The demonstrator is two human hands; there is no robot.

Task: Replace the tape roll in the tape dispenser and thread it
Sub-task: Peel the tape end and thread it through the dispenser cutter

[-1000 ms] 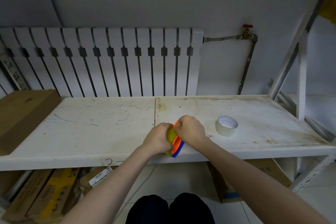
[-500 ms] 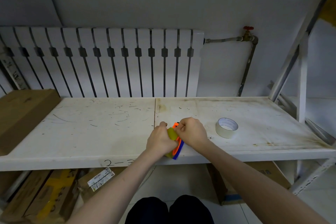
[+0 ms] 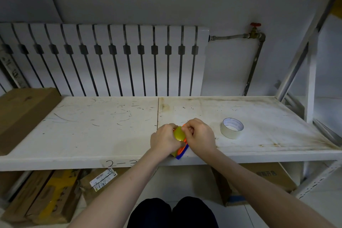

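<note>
An orange and blue tape dispenser (image 3: 182,151) rests at the front edge of the white shelf (image 3: 92,135), near the middle. A yellowish tape roll (image 3: 179,134) sits in it. My left hand (image 3: 163,139) is wrapped around the roll and the dispenser's left side. My right hand (image 3: 199,136) grips the dispenser's right side, fingertips pinched at the roll's top edge. Most of the dispenser is hidden under both hands. A second, pale tape roll (image 3: 231,127) lies flat on the shelf to the right, apart from my hands.
A brown cardboard box (image 3: 24,114) lies on the shelf's left end. A white radiator (image 3: 111,61) stands behind the shelf. A white rack upright (image 3: 311,79) rises at the right. More cardboard boxes (image 3: 42,196) sit on the floor under the shelf.
Both hands stay on the dispenser and roll. My right fingertips have shifted slightly at the roll's top edge; the dispenser has hardly moved.
</note>
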